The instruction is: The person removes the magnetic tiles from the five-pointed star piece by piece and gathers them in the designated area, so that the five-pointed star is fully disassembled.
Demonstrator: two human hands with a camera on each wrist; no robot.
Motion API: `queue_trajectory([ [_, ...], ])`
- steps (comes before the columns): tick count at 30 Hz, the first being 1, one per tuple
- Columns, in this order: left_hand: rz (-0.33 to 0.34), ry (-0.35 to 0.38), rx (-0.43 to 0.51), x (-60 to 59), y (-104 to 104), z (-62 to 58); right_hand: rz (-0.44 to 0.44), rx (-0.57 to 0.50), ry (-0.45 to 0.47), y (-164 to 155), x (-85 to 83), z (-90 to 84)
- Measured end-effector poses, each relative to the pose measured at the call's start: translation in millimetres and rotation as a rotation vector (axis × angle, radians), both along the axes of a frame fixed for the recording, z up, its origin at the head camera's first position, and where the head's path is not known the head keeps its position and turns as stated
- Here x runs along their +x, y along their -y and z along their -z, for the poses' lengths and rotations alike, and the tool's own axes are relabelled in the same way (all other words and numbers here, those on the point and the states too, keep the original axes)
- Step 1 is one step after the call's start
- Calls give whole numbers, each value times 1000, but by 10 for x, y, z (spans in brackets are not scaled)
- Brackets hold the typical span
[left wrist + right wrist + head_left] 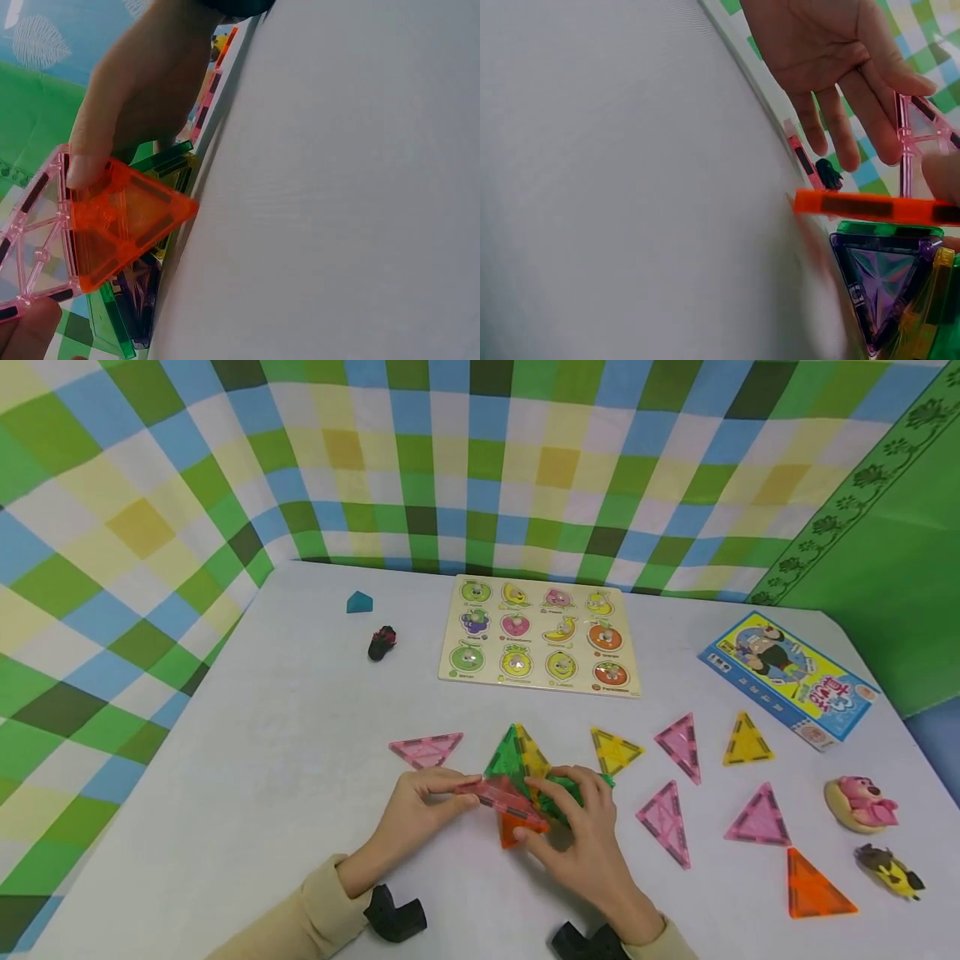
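Observation:
My left hand [420,810] pinches a corner of a translucent pink triangular magnetic tile [504,800] between thumb and fingers. Its other fingers extend loosely in the right wrist view. An orange triangular tile [131,221] meets the pink tile along an edge. Where they meet, the thumb of my right hand [588,835] presses, its fingers curved over the tile cluster. That cluster shows a green tile [506,758] and a yellow tile [532,752] standing upright, with more green at the right, partly hidden by fingers. A purple tile [885,277] shows low in the cluster.
Loose pink, yellow and orange tiles [821,887] lie at the right; one pink tile [427,750] is at the left. Behind sit a fruit puzzle board [540,687] and a blue box [787,677]. Small figures, a pink bear [862,803] among them, stand near the right edge.

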State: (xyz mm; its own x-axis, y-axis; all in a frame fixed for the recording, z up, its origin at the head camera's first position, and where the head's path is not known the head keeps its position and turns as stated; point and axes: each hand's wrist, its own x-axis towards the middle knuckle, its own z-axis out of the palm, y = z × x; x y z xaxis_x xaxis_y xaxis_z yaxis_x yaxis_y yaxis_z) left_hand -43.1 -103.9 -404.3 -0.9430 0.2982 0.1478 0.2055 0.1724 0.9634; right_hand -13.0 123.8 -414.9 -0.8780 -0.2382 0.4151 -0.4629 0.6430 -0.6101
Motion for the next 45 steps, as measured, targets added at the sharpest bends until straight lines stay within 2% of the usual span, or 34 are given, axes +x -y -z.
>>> queue_trajectory([
  [4, 18, -17, 32, -14, 28, -17, 8, -31, -13, 4, -4, 7],
  [7, -34, -24, 86, -67, 97, -57, 7, -49, -10, 0, -7, -2],
  [9, -121, -34, 127, -131, 172, -87, 3, -61, -5, -3, -10, -10],
  [11, -240, -75, 144, -217, 264, -123, 2, -67, -1, -5, -13, -17],
  [17, -598, -289, 107, -495, 592, -170, 12, -66, 1, -5, -20, -19],
  [19, -674, -337, 90, -563, 684, -143, 13, -65, 0, -4, -21, -15],
  [22, -707, -384, 23, -620, 761, -91, 8, -66, -2, -3, -23, -3],
  [25, -667, -409, -109, -625, 765, -39, 3, -65, -3, -3, -25, 8],
  [28, -617, -407, -267, -589, 715, -24, 6, -63, 0, -1, -25, 11],
  [30, -608, -419, -359, -556, 666, -31, 7, -64, 2, 1, -23, 12],
  [32, -575, -448, -391, -513, 594, -39, 10, -67, 3, 0, -19, 15],
  [34, -490, -495, -399, -454, 492, -41, 10, -75, -1, -2, -16, 19],
  [36, -340, -523, -399, -364, 355, -33, 11, -80, -3, -5, -12, 21],
  [39, -84, -494, -425, -187, 126, -6, 6, -81, -2, -8, -12, 16],
  [41, 38, -458, -464, -77, -20, 24, 5, -73, -2, -13, -11, 8],
  [43, 96, -438, -505, 4, -144, 55, 0, -67, -3, -19, -12, 2],
  [45, 96, -445, -536, 48, -237, 89, -5, -66, -4, -23, -11, -3],
])
